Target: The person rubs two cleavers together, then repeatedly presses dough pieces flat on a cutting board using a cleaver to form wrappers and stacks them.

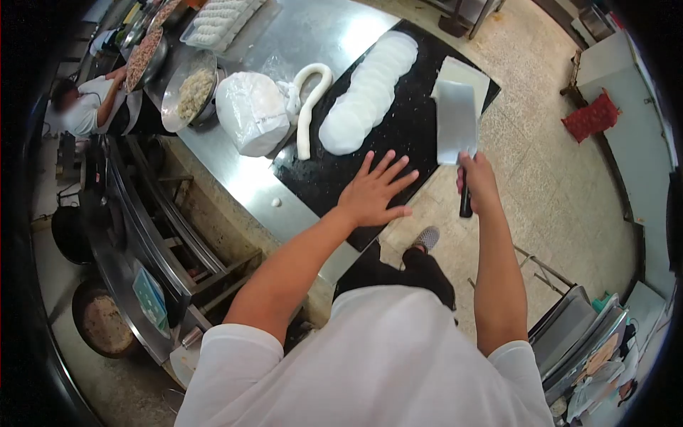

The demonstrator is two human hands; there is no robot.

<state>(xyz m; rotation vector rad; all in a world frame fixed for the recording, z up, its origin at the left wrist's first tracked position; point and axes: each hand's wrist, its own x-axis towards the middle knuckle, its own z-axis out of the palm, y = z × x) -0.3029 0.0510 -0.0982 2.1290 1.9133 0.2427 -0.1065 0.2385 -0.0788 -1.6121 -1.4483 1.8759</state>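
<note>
My left hand (377,191) is spread with its fingers apart, over the near part of a black work surface (420,78). In my right hand (477,181) is a cleaver (457,121), held by its black handle with the broad blade pointing away from me. Beyond my left hand lies a long overlapping row of thin round dough wrappers (370,92). A curved rope of white dough (304,121) rests to their left. Beside it sits a large white lump wrapped in clear plastic (250,110). Under the cleaver's far end is a pale flat slab (466,73).
On the steel table (235,178) lies a small dough bit (276,202). A bowl of pale chopped filling (197,92), a tray of white dumplings (219,23) and a bowl of pinkish filling (146,60) stand at the far left. Another person (92,103) works there.
</note>
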